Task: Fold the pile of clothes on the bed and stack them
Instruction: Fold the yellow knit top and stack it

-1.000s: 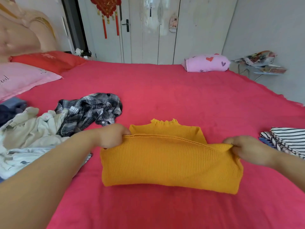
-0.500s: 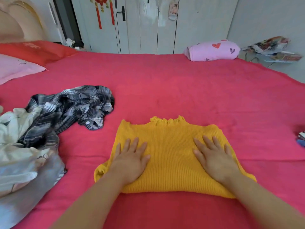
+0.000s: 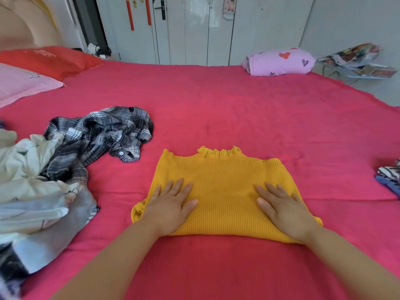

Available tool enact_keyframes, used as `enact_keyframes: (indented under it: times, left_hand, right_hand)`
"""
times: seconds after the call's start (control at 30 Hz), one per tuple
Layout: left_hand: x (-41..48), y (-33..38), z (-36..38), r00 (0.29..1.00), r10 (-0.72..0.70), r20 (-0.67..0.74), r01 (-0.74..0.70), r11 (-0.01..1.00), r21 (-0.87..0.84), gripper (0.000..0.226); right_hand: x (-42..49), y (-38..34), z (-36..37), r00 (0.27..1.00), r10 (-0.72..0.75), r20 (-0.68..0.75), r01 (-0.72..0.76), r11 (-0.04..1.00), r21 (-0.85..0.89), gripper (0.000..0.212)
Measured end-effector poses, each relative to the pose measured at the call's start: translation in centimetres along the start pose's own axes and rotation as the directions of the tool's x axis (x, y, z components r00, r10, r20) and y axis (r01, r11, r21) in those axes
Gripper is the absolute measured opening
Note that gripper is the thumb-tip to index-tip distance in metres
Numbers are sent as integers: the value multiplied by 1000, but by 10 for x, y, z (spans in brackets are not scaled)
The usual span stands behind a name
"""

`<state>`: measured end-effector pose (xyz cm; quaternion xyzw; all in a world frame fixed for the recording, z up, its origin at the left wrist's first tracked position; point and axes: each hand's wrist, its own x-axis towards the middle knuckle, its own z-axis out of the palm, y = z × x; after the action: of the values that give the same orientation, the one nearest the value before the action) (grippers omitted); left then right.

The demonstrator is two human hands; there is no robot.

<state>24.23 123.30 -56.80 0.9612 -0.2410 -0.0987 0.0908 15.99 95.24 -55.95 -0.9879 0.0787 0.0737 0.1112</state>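
Note:
A folded yellow ribbed sweater [image 3: 223, 182] lies flat on the red bed [image 3: 238, 109], frilly collar pointing away from me. My left hand [image 3: 171, 206] presses flat on its near left part, fingers straight and spread. My right hand [image 3: 283, 208] presses flat on its near right part the same way. To the left sits the unfolded pile: a black-and-white plaid shirt [image 3: 97, 135], a cream garment [image 3: 28, 165] and a grey-blue garment [image 3: 43, 217]. At the right edge a folded striped garment [image 3: 389, 176] peeks in.
A pink pillow [image 3: 19, 83] and a red pillow [image 3: 47, 59] lie at the far left. A rolled pink cushion with hearts [image 3: 279, 61] sits at the bed's far right corner. White wardrobe doors [image 3: 194, 29] stand behind; a cluttered rack [image 3: 359, 61] stands beyond the right edge.
A second ago both hands gripped the sweater's edge, folding it over. Since then they let go and lie flat on the folded sweater, barely moving in the last half second.

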Motion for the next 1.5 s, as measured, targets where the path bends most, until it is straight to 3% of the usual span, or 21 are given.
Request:
enact_keyframes:
  times: [0.07,0.13,0.2,0.27,0.43,0.8,0.93,1.0,1.07,1.1,1.2,1.33,1.5]
  left_hand:
    - [-17,3,-7,997,77,17,-77,997,-3,119]
    - [-34,3,-7,988,133,80,-138,989,59,107]
    - [-44,2,-2,986,111,126,-129,980,153,88]
    - [-47,7,-3,991,69,116,-92,974,207,64]
    - [-68,22,-18,985,80,151,-119,956,269,62]
    - [-198,49,-14,958,130,256,-189,956,222,70]
    - [-211,50,-18,918,99,384,-179,967,180,72]
    - [-201,55,-24,940,111,324,-146,986,85,76]
    - [-184,65,-27,975,134,175,-143,989,41,71]
    - [-176,69,-25,985,124,123,-130,991,36,69]
    - [-153,73,-8,997,15,70,-16,1000,14,68]
    - [-137,62,34,997,-73,10,73,997,0,102]
    - [-132,59,48,996,-87,-22,87,996,18,109]
  right_hand:
    - [-19,0,-8,998,-60,-4,60,998,21,116]
    - [-42,0,-6,993,-108,46,111,992,-62,104]
    - [-58,-1,3,989,-110,97,125,976,-179,83]
    - [-65,-4,6,995,-78,56,88,976,-200,59]
    - [-84,-10,-11,996,-86,8,86,977,-193,72]
    - [-214,-14,-6,983,-154,101,169,971,-168,77]
    - [-230,-16,-6,950,-146,277,198,965,-174,64]
    - [-222,-22,-12,952,-136,274,179,974,-140,82]
    - [-204,-26,-13,982,-131,137,139,989,-55,111]
    - [-194,-31,-13,990,-115,85,119,992,-38,110]
    - [-163,-45,-5,999,-41,-23,40,999,-26,77]
    - [-140,-34,34,998,54,-42,-58,993,-99,113]
    - [-133,-28,50,994,82,-78,-90,990,-112,105]
